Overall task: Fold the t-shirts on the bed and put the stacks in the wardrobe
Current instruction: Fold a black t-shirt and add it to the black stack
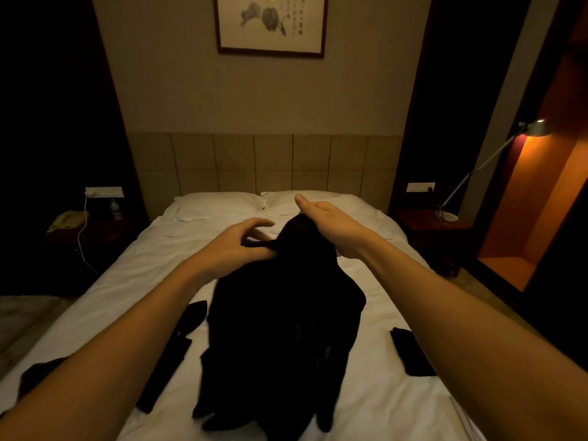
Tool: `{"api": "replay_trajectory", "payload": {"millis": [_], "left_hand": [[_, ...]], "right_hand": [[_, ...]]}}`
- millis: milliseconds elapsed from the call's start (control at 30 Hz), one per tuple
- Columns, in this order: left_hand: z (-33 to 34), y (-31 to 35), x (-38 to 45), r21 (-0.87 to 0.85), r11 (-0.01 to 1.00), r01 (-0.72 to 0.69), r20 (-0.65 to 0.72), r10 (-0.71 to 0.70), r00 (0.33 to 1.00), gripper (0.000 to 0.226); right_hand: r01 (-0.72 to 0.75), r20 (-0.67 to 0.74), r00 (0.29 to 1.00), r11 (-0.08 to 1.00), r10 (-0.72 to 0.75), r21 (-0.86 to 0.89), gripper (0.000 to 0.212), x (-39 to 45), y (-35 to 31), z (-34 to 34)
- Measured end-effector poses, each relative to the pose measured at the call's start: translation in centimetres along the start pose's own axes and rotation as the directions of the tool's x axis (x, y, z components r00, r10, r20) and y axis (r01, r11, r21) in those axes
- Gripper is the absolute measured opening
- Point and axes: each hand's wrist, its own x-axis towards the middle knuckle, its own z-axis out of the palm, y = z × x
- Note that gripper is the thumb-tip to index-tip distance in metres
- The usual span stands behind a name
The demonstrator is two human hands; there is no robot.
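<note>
Black crumpled fabric t-shirt point(283, 329) hung lifted over middle of white-sheeted bed point(381, 409). Dark folded garments lay on sheet at left point(178, 348) and right point(410, 351). Left hand point(241, 246) pinched shirt's upper edge, fingers curled. Right hand point(327, 224) gripped top of shirt, thumb out; fingers hidden behind fabric. Beyond: two white pillows point(219, 203), beige padded headboard point(270, 163), lit metal desk lamp point(486, 163) at right.

Right hand's fingers point(305, 203) behind the black t-shirt point(283, 313), its folds lost in darkness.
</note>
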Motion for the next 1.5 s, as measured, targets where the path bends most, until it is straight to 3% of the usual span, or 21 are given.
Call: {"api": "replay_trajectory", "payload": {"millis": [67,167,267,333,433,500,567,633,733,833,900,1000,1133,1200,1300,1500], "left_hand": [[2.2,1.6,0.2,0.063,0.993,-0.098,-0.02,0.099,0.995,0.062],[4.4,3.1,1.0,0.116,0.989,-0.096,-0.151,0.113,0.982,0.054],[4.1,3.1,1.4,0.108,0.993,-0.039,-0.054,0.045,0.998,0.039],[3.3,3.1,1.3,0.11,0.992,-0.054,-0.051,0.06,0.997,0.022],[3.0,3.8,1.8,0.031,0.999,-0.031,-0.178,0.036,0.983,0.028],[2.9,4.4,2.5,-0.002,0.999,-0.044,-0.266,0.042,0.963,0.026],[2.0,5.2,2.8,-0.032,0.997,-0.063,-0.368,0.047,0.928,0.025],[0.3,5.5,2.5,0.01,0.995,-0.1,-0.434,0.094,0.896,0.026],[-2.1,4.9,1.9,0.193,0.978,-0.078,-0.388,0.149,0.909,0.019],[-3.4,4.2,0.8,0.216,0.975,-0.047,-0.271,0.106,0.957,0.008],[-4.0,4.5,-0.2,0.226,0.973,-0.04,-0.189,0.085,0.978,0.019],[-5.2,5.4,-1.1,0.473,0.878,-0.069,-0.102,0.133,0.986,0.035],[-7.1,7.2,-2.1,0.648,0.756,-0.095,-0.076,0.188,0.979,0.021],[-7.7,8.0,-3.1,0.596,0.797,-0.099,-0.083,0.183,0.98,0.006],[-8.3,8.7,-4.6,0.428,0.893,-0.141,-0.141,0.22,0.965,0.015],[-7.1,12.4,-7.0,0.196,0.929,-0.315,-0.391,0.369,0.843,0.021]], "right_hand": [[0.029,-0.027,0.999,0.997,-0.031,-0.068,0.046,0.3,-0.7,1.0],[0.103,-0.045,0.993,0.985,-0.11,-0.14,0.047,0.5,-1.6,2.3],[0.139,-0.046,0.988,0.977,-0.149,-0.164,0.048,0.1,-1.5,1.9],[0.094,0.012,0.996,0.969,-0.094,-0.23,0.05,-0.4,-0.7,0.7],[-0.027,0.158,0.985,0.958,0.074,-0.284,0.047,-0.6,1.9,-0.7],[-0.006,0.211,0.973,0.931,0.089,-0.366,0.042,-0.3,4.5,-1.3],[0.013,0.17,0.982,0.878,0.079,-0.478,0.029,-0.3,7.5,-2.1],[-0.047,0.072,0.993,0.884,0.091,-0.465,0.016,-1.0,10.0,-3.7],[-0.153,-0.061,0.988,0.928,0.14,-0.341,0.012,-1.9,10.3,-6.0],[-0.065,-0.118,0.992,0.98,0.043,-0.19,0.013,-1.7,7.1,-6.8],[-0.007,-0.165,0.986,0.996,-0.008,-0.089,0.013,-1.6,4.6,-7.2],[0.055,-0.221,0.974,0.998,-0.06,-0.028,0.013,-1.8,1.5,-7.8],[0.185,-0.259,0.948,0.983,-0.183,-0.017,0.009,-2.4,-1.5,-8.0],[0.23,-0.216,0.949,0.973,-0.228,-0.02,0.009,-3.2,-2.7,-8.2],[0.262,-0.184,0.945,0.963,-0.269,-0.062,0.025,-4.7,-3.9,-9.0],[0.389,-0.244,0.88,0.913,-0.407,-0.122,0.057,-8.1,-8.0,-9.8]]}}
